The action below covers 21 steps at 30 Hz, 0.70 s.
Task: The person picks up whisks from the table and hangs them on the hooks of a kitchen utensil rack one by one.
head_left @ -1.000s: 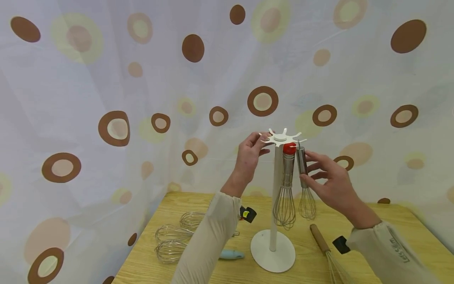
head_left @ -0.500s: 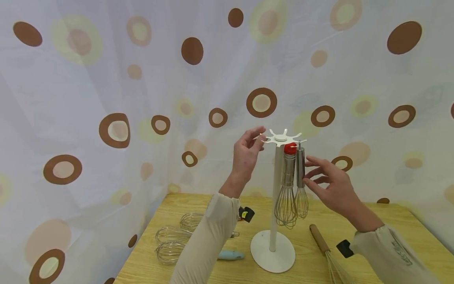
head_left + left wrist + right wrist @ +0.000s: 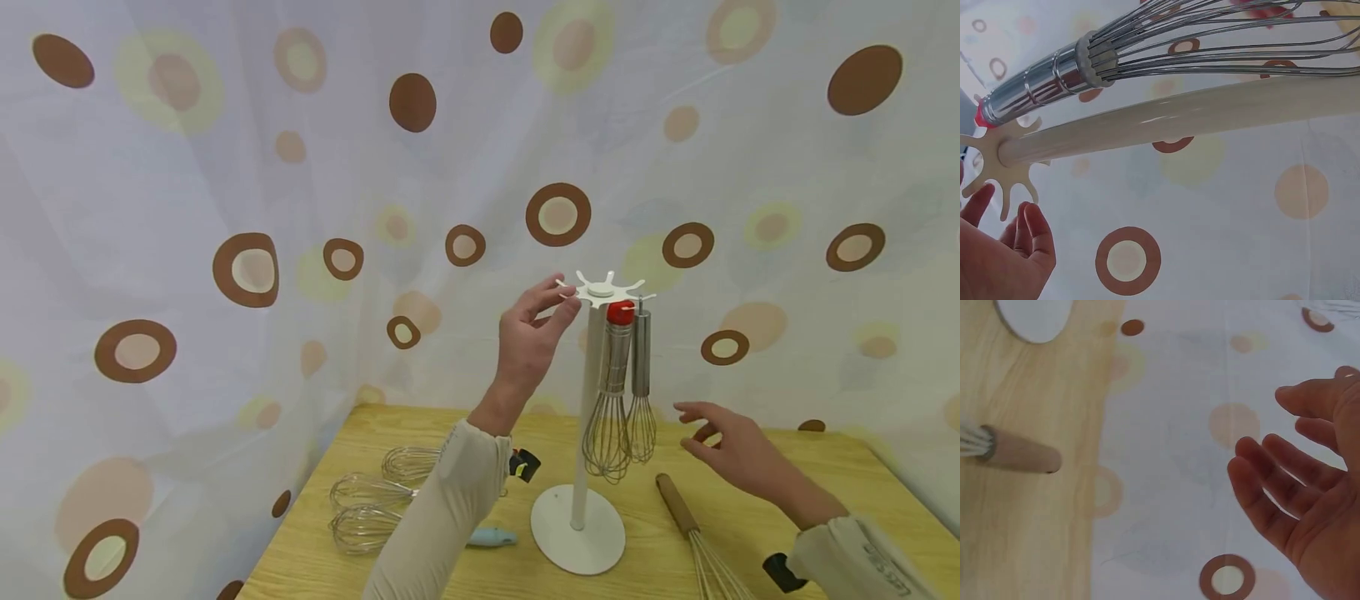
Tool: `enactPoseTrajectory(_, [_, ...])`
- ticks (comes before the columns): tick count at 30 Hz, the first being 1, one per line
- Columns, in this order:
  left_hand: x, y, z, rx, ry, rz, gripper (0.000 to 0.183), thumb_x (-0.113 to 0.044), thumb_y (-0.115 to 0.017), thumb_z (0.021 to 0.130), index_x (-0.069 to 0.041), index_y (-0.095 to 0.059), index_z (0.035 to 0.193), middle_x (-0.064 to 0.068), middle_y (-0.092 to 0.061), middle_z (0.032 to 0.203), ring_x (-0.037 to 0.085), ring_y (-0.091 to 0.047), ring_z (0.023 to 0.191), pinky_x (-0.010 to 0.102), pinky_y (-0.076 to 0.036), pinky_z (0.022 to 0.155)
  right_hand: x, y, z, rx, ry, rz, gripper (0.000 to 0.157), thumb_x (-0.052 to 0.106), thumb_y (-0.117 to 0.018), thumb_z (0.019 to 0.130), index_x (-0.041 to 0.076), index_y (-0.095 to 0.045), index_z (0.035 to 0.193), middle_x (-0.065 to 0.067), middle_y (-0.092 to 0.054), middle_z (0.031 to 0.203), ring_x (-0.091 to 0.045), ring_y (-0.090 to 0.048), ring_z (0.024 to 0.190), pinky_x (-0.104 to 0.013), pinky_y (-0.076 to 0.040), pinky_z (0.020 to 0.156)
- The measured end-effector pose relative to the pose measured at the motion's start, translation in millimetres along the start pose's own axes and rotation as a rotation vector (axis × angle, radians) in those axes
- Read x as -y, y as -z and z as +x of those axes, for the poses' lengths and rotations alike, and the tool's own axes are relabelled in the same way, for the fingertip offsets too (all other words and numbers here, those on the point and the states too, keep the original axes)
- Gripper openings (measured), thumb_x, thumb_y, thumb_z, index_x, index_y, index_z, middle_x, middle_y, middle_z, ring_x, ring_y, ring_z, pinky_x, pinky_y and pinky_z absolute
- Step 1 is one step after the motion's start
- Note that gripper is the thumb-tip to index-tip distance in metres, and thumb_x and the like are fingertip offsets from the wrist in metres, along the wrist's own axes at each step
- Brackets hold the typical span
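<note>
Two steel-handled whisks hanging from the white stand, both on the right of its pole in the head view: a red-topped balloon whisk close by the pole, and a slimmer whisk just beside it, wires down. Stand upright on its round base.

Left hand up at the pronged top, on the side opposite the hung whisks. Thumb and fingers parted, with a prong in the gap (clearest in the left wrist view); actual contact: cannot tell. Right hand lower and off to the right, fingers loosely bent and spread, holding nothing, well apart from the left and clear of the slimmer whisk. Nearby, flat on the wooden table: a wooden-handled whisk, handle end away from the wearer.

Left part of table: three more whisks, wire heads side by side, partly behind the left sleeve. Pale blue handle emerging past that sleeve (join hidden). Behind everything, a spotted curtain.
</note>
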<state>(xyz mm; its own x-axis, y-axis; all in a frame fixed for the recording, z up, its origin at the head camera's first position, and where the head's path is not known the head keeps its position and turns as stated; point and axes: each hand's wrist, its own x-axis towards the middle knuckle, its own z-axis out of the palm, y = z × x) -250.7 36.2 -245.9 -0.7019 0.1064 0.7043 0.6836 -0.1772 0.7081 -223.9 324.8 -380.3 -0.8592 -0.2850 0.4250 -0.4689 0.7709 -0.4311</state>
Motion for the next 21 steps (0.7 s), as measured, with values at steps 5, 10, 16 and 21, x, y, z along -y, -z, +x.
enactPoseTrajectory(5, [17.0, -0.4, 5.2, -0.034, 0.007, 0.006, 0.021, -0.001, -0.063, 0.089, 0.011, -0.066, 0.106, 0.018, -0.057, 0.127, 0.024, -0.059, 0.11, 0.027, -0.05, 0.086, -41, -16.8, -14, 0.283, -0.156, 0.091, 0.05, 0.021, -0.067, 0.088, -0.004, -0.051, 0.128, -0.022, -0.058, 0.113, -0.02, -0.06, 0.082, -0.03, -0.05, 0.062])
enactPoseTrajectory(10, [32.2, -2.9, 10.7, -0.044, 0.012, -0.004, 0.02, -0.007, -0.066, 0.089, 0.006, -0.069, 0.104, 0.013, -0.06, 0.125, 0.018, -0.06, 0.108, 0.026, -0.05, 0.086, -71, -34.5, -26, 0.469, -0.232, 0.267, 0.058, 0.022, -0.064, 0.091, -0.012, -0.042, 0.132, -0.037, -0.049, 0.117, -0.028, -0.061, 0.084, -0.038, -0.051, 0.062])
enactPoseTrajectory(16, [33.1, -3.9, 13.5, -0.047, 0.004, 0.004, 0.02, -0.011, -0.065, 0.09, 0.004, -0.069, 0.102, 0.012, -0.062, 0.123, 0.012, -0.059, 0.109, 0.025, -0.049, 0.087, -86, -51.5, -32, 0.562, -0.348, 0.415, 0.063, 0.019, -0.061, 0.093, -0.014, -0.032, 0.138, -0.04, -0.044, 0.119, -0.016, -0.047, 0.054, -0.037, -0.046, 0.051])
enactPoseTrajectory(21, [33.4, -2.6, 13.4, -0.054, 0.042, -0.033, 0.022, -0.012, -0.063, 0.092, 0.004, -0.068, 0.105, 0.009, -0.062, 0.123, 0.009, -0.061, 0.101, 0.021, -0.049, 0.081, -91, -60.4, -34, 0.594, -0.384, 0.487, 0.065, 0.019, -0.06, 0.093, -0.013, -0.029, 0.14, -0.038, -0.043, 0.121, -0.01, -0.029, 0.045, -0.032, -0.041, 0.048])
